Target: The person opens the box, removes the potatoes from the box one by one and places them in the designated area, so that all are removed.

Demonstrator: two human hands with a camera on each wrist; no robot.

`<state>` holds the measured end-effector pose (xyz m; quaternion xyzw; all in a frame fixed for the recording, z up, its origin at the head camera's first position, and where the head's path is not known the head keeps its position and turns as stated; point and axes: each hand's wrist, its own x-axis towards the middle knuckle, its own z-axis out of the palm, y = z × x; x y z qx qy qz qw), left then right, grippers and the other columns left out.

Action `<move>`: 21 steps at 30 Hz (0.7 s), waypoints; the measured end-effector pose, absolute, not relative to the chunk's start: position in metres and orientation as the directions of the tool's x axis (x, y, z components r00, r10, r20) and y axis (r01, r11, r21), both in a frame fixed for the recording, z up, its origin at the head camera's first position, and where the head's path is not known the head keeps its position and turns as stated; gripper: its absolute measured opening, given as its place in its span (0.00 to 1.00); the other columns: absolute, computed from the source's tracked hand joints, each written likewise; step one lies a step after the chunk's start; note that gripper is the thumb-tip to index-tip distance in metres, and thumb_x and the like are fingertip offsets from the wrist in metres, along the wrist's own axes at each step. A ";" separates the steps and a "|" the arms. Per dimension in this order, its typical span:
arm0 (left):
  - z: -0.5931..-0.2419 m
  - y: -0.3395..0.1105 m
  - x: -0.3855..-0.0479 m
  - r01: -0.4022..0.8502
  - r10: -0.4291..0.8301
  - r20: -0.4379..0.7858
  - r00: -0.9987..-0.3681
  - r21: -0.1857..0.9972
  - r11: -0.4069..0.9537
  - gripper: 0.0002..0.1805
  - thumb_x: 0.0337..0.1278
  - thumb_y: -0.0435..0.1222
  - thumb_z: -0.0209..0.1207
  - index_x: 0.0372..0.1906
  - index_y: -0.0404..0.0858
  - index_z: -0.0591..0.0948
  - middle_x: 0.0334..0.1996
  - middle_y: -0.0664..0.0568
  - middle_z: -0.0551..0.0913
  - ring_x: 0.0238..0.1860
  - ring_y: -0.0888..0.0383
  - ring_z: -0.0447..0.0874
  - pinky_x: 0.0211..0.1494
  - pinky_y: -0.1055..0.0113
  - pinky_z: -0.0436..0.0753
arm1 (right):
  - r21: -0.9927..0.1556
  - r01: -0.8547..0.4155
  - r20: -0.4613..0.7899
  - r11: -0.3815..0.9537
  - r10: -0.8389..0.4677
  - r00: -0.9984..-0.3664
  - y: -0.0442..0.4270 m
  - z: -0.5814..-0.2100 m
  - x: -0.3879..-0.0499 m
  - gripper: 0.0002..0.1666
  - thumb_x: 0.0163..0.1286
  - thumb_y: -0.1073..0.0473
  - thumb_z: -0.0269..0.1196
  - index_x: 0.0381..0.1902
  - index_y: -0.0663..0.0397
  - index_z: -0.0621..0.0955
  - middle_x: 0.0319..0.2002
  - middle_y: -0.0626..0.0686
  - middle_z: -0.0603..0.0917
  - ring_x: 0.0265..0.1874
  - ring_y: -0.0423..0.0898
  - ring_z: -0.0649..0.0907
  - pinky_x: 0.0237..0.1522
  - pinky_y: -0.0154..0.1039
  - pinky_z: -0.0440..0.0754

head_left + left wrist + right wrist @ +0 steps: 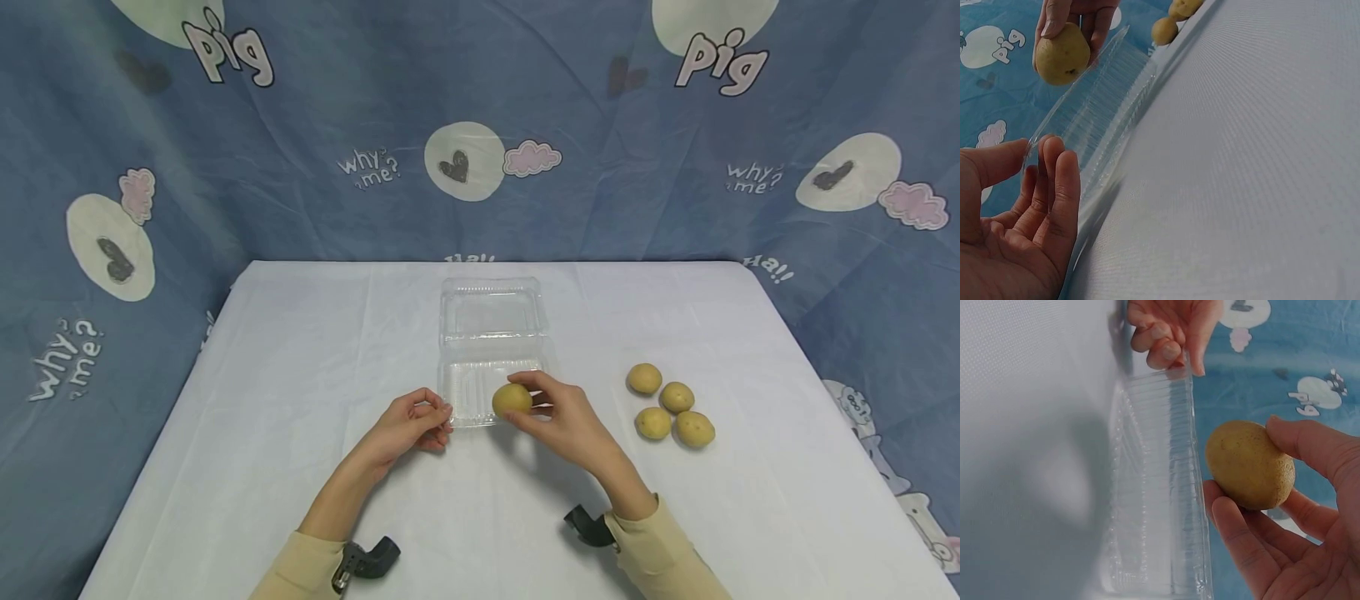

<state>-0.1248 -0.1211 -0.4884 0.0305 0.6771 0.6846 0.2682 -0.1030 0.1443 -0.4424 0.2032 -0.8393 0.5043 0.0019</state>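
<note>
A clear plastic clamshell box (468,392) lies unfolded on the white table, its lid (491,308) laid back toward the far side. My left hand (415,423) pinches the box's near left corner between thumb and fingers, which the left wrist view shows at the rim (1030,142). In my right hand (566,421) a yellow potato (512,401) is gripped between thumb and fingertips. The potato (1250,464) is held just above the near right part of the box. Through the clear wall no other potato shows in the box.
Several more potatoes (677,397) lie in a loose group on the table to the right of my right hand. White cloth (300,350) covers the table. Blue printed fabric (337,92) hangs behind and at both sides.
</note>
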 end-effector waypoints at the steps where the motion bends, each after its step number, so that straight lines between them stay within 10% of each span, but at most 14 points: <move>1: -0.489 -0.121 -0.125 -0.326 0.409 -0.321 -0.854 0.944 0.060 0.12 0.67 0.37 0.60 0.40 0.33 0.71 0.30 0.45 0.83 0.28 0.57 0.82 0.36 0.63 0.85 | -0.847 -0.341 0.206 0.408 -0.338 -0.918 0.145 -0.442 -0.102 0.24 0.61 0.62 0.72 0.55 0.56 0.79 0.51 0.53 0.83 0.42 0.47 0.85 0.45 0.38 0.83; 21: -0.490 -0.122 -0.125 -0.318 0.421 -0.309 -0.853 0.947 0.050 0.12 0.67 0.37 0.60 0.40 0.33 0.70 0.30 0.46 0.83 0.28 0.57 0.82 0.36 0.63 0.85 | -0.846 -0.312 0.195 0.431 -0.294 -0.936 0.158 -0.442 -0.092 0.26 0.59 0.63 0.73 0.55 0.56 0.79 0.51 0.54 0.83 0.42 0.48 0.86 0.44 0.37 0.83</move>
